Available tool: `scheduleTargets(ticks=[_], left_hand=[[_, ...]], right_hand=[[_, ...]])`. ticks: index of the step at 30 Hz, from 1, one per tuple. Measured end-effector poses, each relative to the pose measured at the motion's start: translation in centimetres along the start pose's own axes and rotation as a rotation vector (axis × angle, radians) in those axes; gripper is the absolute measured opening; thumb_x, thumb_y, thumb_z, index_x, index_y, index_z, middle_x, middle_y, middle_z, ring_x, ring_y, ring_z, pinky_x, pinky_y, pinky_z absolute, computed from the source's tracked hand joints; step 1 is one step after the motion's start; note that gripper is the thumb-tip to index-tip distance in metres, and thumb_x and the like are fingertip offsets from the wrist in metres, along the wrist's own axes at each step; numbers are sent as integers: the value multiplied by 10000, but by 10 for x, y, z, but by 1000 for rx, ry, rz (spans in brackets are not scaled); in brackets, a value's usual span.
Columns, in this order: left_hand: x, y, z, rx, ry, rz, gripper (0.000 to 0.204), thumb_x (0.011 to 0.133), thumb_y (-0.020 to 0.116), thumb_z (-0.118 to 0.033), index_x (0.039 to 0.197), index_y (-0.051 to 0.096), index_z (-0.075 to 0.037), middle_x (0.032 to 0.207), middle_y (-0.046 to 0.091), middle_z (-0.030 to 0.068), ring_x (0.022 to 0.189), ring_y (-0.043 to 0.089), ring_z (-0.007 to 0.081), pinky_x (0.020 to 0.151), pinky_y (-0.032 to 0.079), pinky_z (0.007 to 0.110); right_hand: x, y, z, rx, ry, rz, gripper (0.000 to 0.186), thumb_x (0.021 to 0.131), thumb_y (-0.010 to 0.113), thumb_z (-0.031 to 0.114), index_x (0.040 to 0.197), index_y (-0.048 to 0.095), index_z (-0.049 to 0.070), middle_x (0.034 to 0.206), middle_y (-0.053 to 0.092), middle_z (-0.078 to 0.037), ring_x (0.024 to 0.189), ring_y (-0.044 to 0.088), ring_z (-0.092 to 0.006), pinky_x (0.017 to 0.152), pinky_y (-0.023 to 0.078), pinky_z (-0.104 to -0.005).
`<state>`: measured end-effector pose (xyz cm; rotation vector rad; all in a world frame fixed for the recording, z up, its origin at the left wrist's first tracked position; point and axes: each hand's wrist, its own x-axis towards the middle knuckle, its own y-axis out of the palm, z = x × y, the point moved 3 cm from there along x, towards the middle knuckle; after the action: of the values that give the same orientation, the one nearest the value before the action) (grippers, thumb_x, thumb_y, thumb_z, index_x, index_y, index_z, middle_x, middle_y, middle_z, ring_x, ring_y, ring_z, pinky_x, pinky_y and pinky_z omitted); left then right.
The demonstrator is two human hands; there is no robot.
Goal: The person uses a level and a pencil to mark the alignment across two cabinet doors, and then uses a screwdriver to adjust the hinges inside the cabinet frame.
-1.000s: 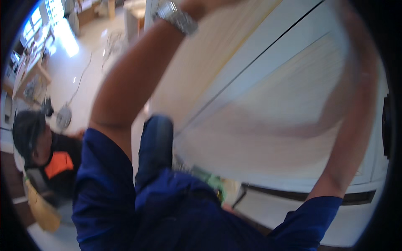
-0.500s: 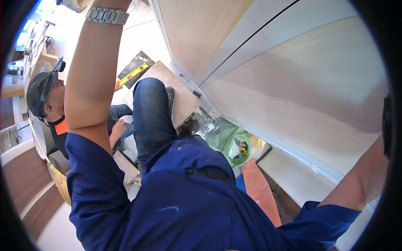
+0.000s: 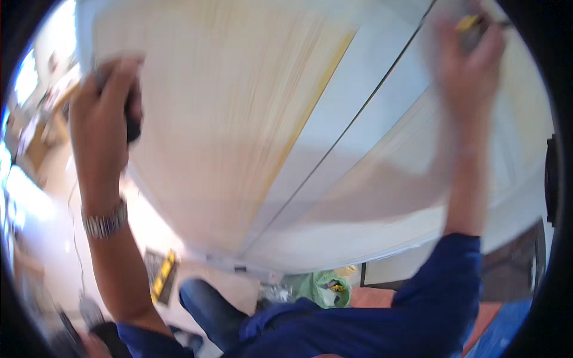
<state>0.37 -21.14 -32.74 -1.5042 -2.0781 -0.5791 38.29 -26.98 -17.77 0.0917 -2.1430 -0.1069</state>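
Both arms are raised in front of a tall, pale wood-grain panel (image 3: 209, 131). My left hand (image 3: 104, 116), a metal-band watch on its wrist, is closed around a dark, rounded object (image 3: 133, 124) at the panel's left edge. Its kind is unclear. At the upper right, my right hand (image 3: 468, 74) is smeared by motion. A small yellow and dark object (image 3: 469, 24) shows between its fingers, too blurred to name. White strips run between the wood-grain areas, split by a narrow dark gap.
Below the panel, a green sack (image 3: 319, 289) stands by my knee. A yellow spirit level (image 3: 162, 277) lies on a dark board at the lower left. Someone else is partly visible at the bottom left. An orange-red sheet (image 3: 370, 297) lies right of the sack.
My view has tilted up toward the panel. Both hands, previously out of view, now show in front of it. The other person has slipped toward the lower left rim.
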Motion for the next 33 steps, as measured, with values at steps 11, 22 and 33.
scheduleTargets(ticks=[11, 22, 33], left_hand=[[17, 125, -247, 369, 857, 1100, 269, 739, 697, -32, 1008, 685, -22, 948, 642, 108, 793, 667, 260, 677, 566, 356], [112, 131, -253, 799, 1115, 1459, 208, 803, 644, -135, 955, 686, 1, 995, 659, 115, 775, 654, 206, 627, 545, 315], [137, 138, -378, 907, 1461, 1137, 276, 787, 647, -144, 1018, 705, -5, 1127, 662, 102, 842, 624, 184, 618, 539, 288]], right_hand=[[-7, -72, -28, 331, 236, 217, 387, 884, 716, 133, 1157, 442, 152, 1391, 610, -187, 1327, 535, -349, 1122, 302, -513], [113, -91, -10, 804, 417, 420, 250, 895, 649, 20, 1127, 619, 106, 1014, 676, -79, 1024, 634, -287, 916, 474, -470], [81, -82, 52, 846, 1239, 568, 594, 901, 532, -64, 1476, 386, -38, 1423, 463, -304, 993, 633, -365, 849, 538, -360]])
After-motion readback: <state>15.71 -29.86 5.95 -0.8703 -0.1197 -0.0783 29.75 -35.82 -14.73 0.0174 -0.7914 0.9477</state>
